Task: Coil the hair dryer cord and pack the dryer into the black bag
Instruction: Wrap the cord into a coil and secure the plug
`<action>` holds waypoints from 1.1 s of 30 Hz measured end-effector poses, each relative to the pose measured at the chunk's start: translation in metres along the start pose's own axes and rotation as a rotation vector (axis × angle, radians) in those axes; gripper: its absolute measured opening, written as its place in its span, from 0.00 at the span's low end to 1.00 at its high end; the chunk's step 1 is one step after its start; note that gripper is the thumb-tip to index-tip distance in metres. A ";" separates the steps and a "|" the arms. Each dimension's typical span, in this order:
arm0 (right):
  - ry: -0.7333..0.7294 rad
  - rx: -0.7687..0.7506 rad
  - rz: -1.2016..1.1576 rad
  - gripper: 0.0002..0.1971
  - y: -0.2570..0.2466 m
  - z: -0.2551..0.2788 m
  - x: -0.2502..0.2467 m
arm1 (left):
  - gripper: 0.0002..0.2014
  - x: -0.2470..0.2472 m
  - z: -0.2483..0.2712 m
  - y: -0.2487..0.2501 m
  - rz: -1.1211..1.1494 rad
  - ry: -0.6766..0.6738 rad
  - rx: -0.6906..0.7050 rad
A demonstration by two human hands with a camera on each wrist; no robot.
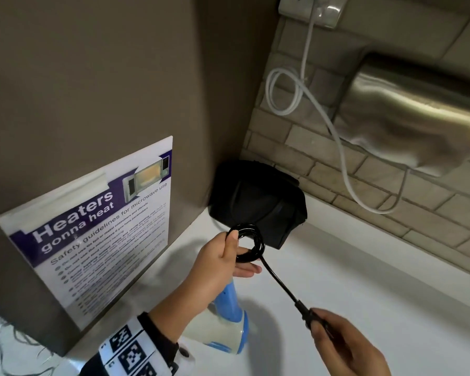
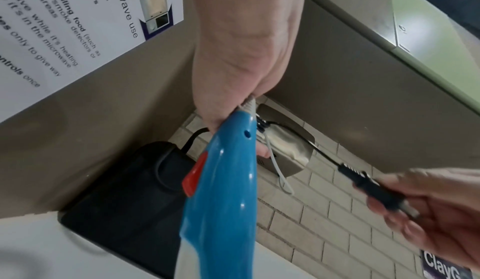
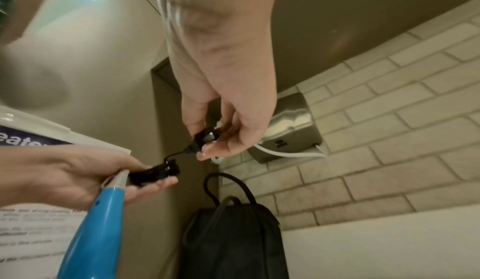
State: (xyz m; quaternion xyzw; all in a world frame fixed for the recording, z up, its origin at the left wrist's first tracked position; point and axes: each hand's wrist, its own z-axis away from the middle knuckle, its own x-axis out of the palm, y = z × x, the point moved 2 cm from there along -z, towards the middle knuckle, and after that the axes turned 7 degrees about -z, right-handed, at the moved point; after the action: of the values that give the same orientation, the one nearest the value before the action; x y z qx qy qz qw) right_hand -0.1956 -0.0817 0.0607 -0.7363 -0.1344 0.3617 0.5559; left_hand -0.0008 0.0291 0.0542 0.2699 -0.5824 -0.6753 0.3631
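The blue and cream hair dryer (image 1: pixel 223 324) hangs below my left hand (image 1: pixel 223 263), its handle (image 2: pixel 221 180) pointing up into my palm. My left hand grips a small black coil of the cord (image 1: pixel 248 242) wound in several loops, also seen as the coil (image 3: pixel 155 173) in the right wrist view. A straight stretch of cord runs down and right to the black plug (image 1: pixel 305 312), which my right hand (image 1: pixel 345 346) pinches by the fingertips; the plug (image 3: pixel 205 137) shows its metal pins. The black bag (image 1: pixel 258 204) stands in the corner on the white counter (image 1: pixel 364 294), just behind the coil.
A microwave safety poster (image 1: pixel 98 226) leans on the grey wall at left. On the tiled wall at right hangs a steel hand dryer (image 1: pixel 418 109) with a white cable (image 1: pixel 310 104) looping down from a socket above. The white counter runs to the right.
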 end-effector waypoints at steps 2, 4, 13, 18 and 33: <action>-0.020 0.056 0.040 0.18 0.016 0.005 0.000 | 0.15 0.000 0.001 0.000 0.012 0.003 0.008; -0.092 0.090 0.112 0.21 0.031 0.008 0.004 | 0.15 0.002 0.002 -0.001 0.000 -0.006 0.015; -0.550 0.170 0.025 0.19 0.023 -0.010 0.043 | 0.16 0.009 0.004 0.000 -0.163 0.013 0.083; -0.459 0.288 -0.404 0.27 -0.021 -0.029 0.055 | 0.15 0.009 0.010 -0.001 -0.186 -0.027 0.142; -0.602 0.238 -0.274 0.33 -0.040 -0.054 0.035 | 0.14 0.007 0.017 0.006 -0.213 0.041 0.199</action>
State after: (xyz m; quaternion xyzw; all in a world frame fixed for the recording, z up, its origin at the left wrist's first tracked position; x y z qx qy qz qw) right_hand -0.1261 -0.0856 0.0907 -0.5016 -0.3468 0.4978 0.6167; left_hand -0.0173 0.0334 0.0632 0.3788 -0.6070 -0.6433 0.2725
